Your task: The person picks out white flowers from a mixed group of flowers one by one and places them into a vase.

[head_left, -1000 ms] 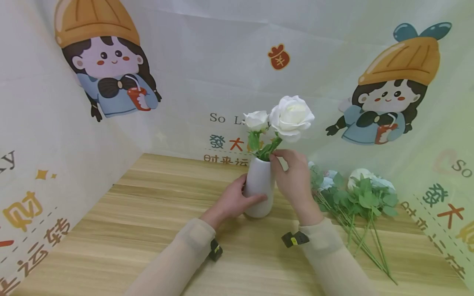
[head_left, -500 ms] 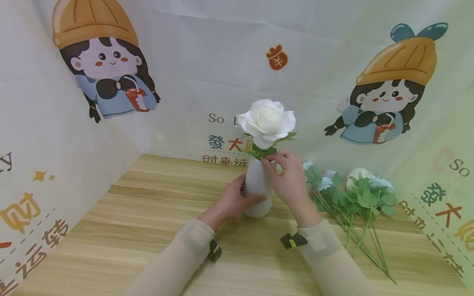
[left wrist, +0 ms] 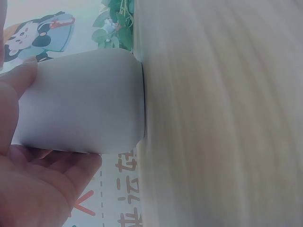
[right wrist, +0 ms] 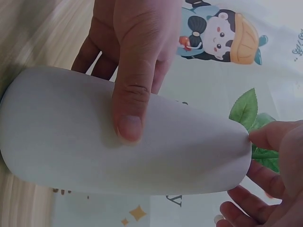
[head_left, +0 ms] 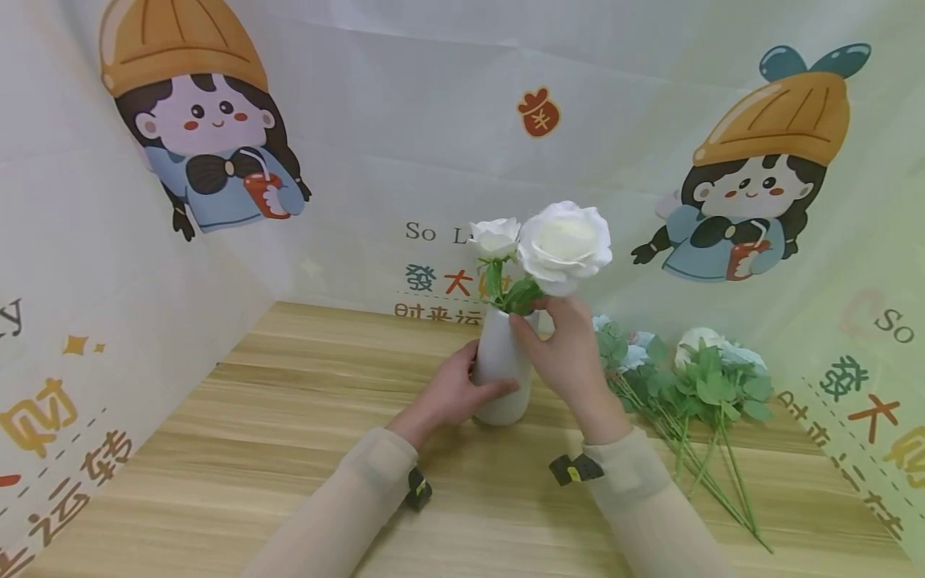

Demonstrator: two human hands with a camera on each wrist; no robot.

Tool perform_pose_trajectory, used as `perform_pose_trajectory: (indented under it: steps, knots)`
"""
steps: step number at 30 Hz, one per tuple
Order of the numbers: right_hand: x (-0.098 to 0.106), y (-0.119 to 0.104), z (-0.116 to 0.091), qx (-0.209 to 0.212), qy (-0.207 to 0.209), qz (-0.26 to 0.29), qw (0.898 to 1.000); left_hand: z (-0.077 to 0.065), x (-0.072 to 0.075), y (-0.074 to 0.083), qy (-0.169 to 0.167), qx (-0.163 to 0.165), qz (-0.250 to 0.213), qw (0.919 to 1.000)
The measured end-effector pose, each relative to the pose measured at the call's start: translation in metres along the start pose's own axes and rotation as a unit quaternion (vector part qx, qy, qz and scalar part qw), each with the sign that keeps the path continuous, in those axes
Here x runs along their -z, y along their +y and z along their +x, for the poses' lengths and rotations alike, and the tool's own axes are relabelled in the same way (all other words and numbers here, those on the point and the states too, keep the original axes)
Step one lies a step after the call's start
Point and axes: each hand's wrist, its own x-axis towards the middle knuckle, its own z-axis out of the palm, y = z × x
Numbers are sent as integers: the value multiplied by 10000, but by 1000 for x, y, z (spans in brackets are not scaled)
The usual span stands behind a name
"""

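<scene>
A white vase (head_left: pixel 499 353) stands upright on the wooden table. My left hand (head_left: pixel 455 389) grips its lower half, with the thumb across the front; the left wrist view shows the fingers curving round the far side of the vase (left wrist: pixel 85 101). Two white roses rise from the mouth: a large open one (head_left: pixel 565 245) leaning right and a smaller one (head_left: pixel 495 237) on the left. My right hand (head_left: pixel 571 353) pinches the large rose low on its stem at the rim. In the right wrist view, green leaves (right wrist: pixel 245 109) show beside those fingertips; the stem there is hidden.
Right of the vase lies a bunch of artificial flowers (head_left: pixel 711 373), pale blooms and green leaves, its long stems (head_left: pixel 737 482) pointing towards the front. A printed cloth (head_left: pixel 405 144) with cartoon figures hangs behind and along the sides of the table (head_left: pixel 238 449).
The large rose swung left in front of the smaller one, then back to the right, with my right hand at the rim. My left hand stayed on the vase.
</scene>
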Motion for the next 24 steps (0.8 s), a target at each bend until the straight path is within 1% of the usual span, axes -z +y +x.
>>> perform_pose_trajectory:
  steps: [2, 6, 12, 24]
  knots:
    - [1, 0, 0, -4, -40, -6, 10000, 0, 0, 0, 0, 19, 11, 10000]
    - [2, 1, 0, -217, -150, -26, 9996, 0, -1, 2, 12, 21, 55, 10000]
    - [4, 1, 0, -328, -264, 24, 9991, -1, 0, 2, 4, 2, 92, 10000]
    - [9, 5, 1, -512, -357, 375, 9973, -1, 0, 1, 32, -27, 41, 10000]
